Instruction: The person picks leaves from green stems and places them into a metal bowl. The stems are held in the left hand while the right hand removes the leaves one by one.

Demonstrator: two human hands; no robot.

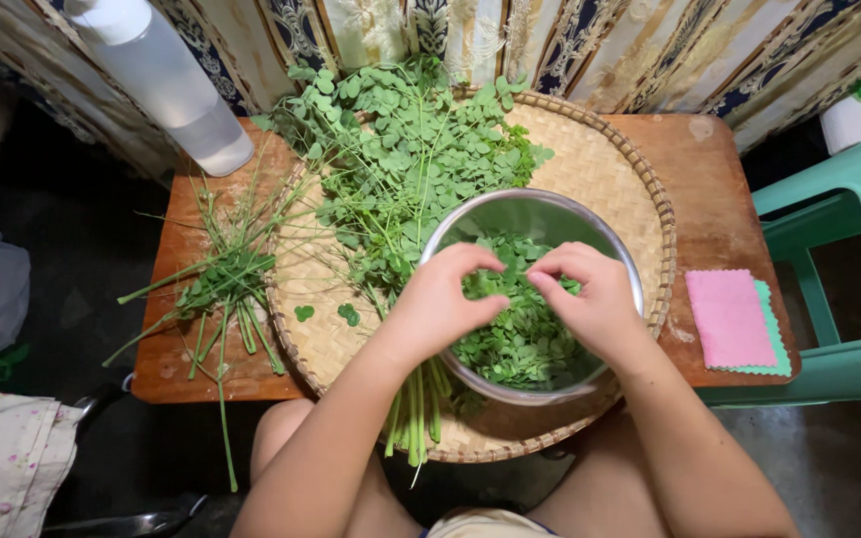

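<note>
Stainless steel at the centre: a round metal bowl [470, 221] part-filled with small plucked green leaves [515, 339], sitting on the right half of a shallow woven bamboo tray [640, 179] that rests on a low wooden table [724, 189]. Above the bowl, both hands meeting — left hand [440, 299] curled with fingertips pinched together, right hand [590, 299] likewise curled, thumb and forefinger closing toward the left; seemingly nipping a sprig between them, though the sprig itself too small and hidden by the fingers to make out. Behind and left of the bowl, still on the tray, a loose heap of leafy branches [401, 139], their cut ends running down under the left wrist to the near rim. Off the tray on the left of the table, a pile of stripped bare stems [221, 289], some hanging past the table edge. Two stray leaflets [326, 314] lying on the weave just left of the bowl. Far left corner, a clear plastic bottle [166, 75]; right edge, a pink cloth [729, 317] stacked on a green one; beyond, a teal plastic stool [849, 259]. Likely trouble — leaflets dropped wide of the rim, as two already are; bits of stem falling in with the leaves if pinched too low; the bowl nudged toward the tray's near edge by a leaning wrist; overhanging stems brushed onto the floor by a knee.
</note>
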